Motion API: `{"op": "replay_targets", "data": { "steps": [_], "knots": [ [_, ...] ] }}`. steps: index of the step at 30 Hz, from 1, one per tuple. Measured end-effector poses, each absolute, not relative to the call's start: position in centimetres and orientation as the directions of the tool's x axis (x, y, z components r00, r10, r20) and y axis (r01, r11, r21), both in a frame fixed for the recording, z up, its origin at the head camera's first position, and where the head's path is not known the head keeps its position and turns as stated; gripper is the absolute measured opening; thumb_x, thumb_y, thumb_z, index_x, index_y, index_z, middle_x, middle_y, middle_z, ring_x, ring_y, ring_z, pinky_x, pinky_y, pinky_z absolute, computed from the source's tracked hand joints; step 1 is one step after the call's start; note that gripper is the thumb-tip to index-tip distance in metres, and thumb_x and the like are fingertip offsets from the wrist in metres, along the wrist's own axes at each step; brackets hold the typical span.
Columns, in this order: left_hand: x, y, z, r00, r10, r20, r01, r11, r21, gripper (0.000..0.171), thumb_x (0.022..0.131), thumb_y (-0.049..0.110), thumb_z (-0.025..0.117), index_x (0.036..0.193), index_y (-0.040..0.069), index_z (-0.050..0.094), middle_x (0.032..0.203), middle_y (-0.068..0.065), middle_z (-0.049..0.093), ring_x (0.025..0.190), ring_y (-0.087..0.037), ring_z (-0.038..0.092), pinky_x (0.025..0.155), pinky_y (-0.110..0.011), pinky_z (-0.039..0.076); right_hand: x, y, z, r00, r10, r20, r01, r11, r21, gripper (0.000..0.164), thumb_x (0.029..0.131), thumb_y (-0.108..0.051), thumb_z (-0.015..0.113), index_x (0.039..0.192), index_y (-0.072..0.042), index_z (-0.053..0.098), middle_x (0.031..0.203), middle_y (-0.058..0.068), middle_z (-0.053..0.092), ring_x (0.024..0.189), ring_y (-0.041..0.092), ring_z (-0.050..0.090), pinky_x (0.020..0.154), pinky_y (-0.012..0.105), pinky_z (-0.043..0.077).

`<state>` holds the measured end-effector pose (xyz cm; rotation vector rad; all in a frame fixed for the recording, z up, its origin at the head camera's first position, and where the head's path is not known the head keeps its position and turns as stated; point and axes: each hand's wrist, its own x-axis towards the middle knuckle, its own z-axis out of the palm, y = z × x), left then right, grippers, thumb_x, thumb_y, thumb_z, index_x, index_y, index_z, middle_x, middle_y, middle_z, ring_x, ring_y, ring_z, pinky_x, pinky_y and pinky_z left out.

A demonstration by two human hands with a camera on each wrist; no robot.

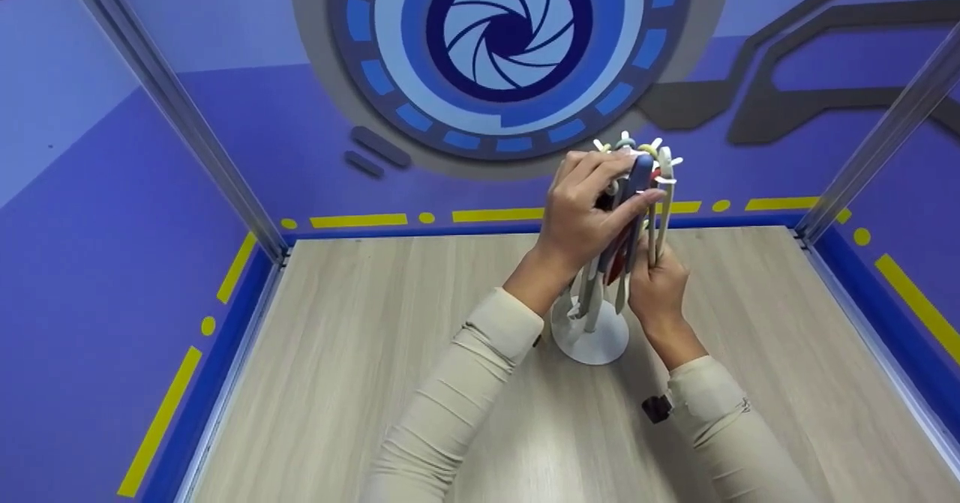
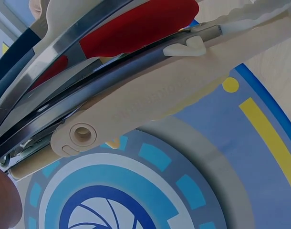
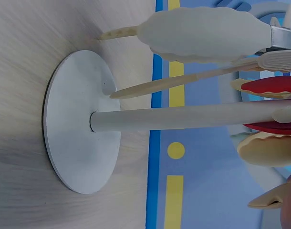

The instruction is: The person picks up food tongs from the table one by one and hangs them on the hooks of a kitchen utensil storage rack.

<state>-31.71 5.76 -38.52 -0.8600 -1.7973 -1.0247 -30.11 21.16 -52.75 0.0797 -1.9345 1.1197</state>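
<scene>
A white utensil stand (image 1: 590,349) has a round base, a post and hooks at its top. Several kitchen utensils hang around it, among them a dark blue handle (image 1: 639,177), a red piece (image 2: 145,26) and a cream handle with a hole (image 2: 136,107). My left hand (image 1: 581,199) grips the stand's top among the hanging handles, its thumb stretched across toward the right. Lower on the right side, my right hand (image 1: 660,282) holds slim cream tongs (image 1: 661,214) upright. Its palm side is hidden. A white silicone head (image 3: 207,33) hangs on the stand's other side.
The stand is on a wood-grain table (image 1: 360,383), toward its back edge. A blue and purple panel (image 1: 247,136) rises behind, with side panels left and right. Metal posts (image 1: 180,121) mark the back corners.
</scene>
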Motion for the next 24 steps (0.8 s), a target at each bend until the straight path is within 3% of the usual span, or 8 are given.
{"op": "replay_targets", "data": {
  "steps": [7,10,15,19,24],
  "knots": [
    [-31.4,5.5,-38.4,-0.419,0.171,0.892,0.838,0.450,0.308,0.051,0.088,0.042,0.087,0.126,0.009,0.078,0.124,-0.004,0.079,0.111,-0.018,0.065,0.106,-0.020,0.049,-30.1,21.6,-53.0,-0.572,0.290,0.767,-0.460,0.660,-0.594,0.035,0.103,-0.006,0.066,0.072,0.002,0.052,0.056,0.002,0.042,0.054,0.000,0.028,0.050,0.019,0.021],
    [-31.3,5.3,-38.2,-0.443,0.204,0.873,0.833,0.453,0.317,0.052,0.091,0.044,0.085,0.128,0.010,0.076,0.127,-0.003,0.079,0.116,-0.018,0.065,0.111,-0.021,0.047,-29.7,22.2,-53.0,-0.568,0.268,0.778,-0.453,0.688,-0.567,0.023,0.098,-0.005,0.071,0.079,0.001,0.060,0.058,0.008,0.055,0.056,0.003,0.040,0.053,0.017,0.029],
    [-31.1,5.0,-38.1,-0.477,0.226,0.849,0.815,0.475,0.331,0.055,0.093,0.048,0.082,0.133,0.012,0.073,0.132,-0.002,0.077,0.124,-0.018,0.064,0.117,-0.023,0.044,-29.0,23.6,-52.7,-0.623,0.184,0.760,-0.486,0.671,-0.560,0.010,0.092,-0.005,0.075,0.092,0.001,0.067,0.071,0.010,0.073,0.066,0.009,0.065,0.065,0.008,0.043],
    [-30.9,5.0,-38.1,-0.484,0.234,0.843,0.811,0.483,0.331,0.057,0.093,0.050,0.081,0.135,0.012,0.072,0.136,-0.001,0.076,0.128,-0.018,0.062,0.119,-0.024,0.043,-28.5,24.7,-52.3,-0.662,0.119,0.740,-0.514,0.646,-0.564,0.023,0.090,-0.006,0.079,0.108,0.004,0.069,0.079,0.010,0.077,0.072,0.013,0.071,0.070,0.007,0.045],
    [-30.6,5.0,-37.9,-0.491,0.234,0.839,0.810,0.476,0.341,0.057,0.093,0.048,0.082,0.136,0.013,0.071,0.138,-0.001,0.074,0.132,-0.019,0.059,0.121,-0.026,0.041,-27.8,25.8,-52.1,-0.689,0.065,0.722,-0.532,0.632,-0.564,0.045,0.088,-0.006,0.082,0.128,0.004,0.064,0.086,0.013,0.077,0.078,0.023,0.071,0.073,0.013,0.044]
  ]
}}
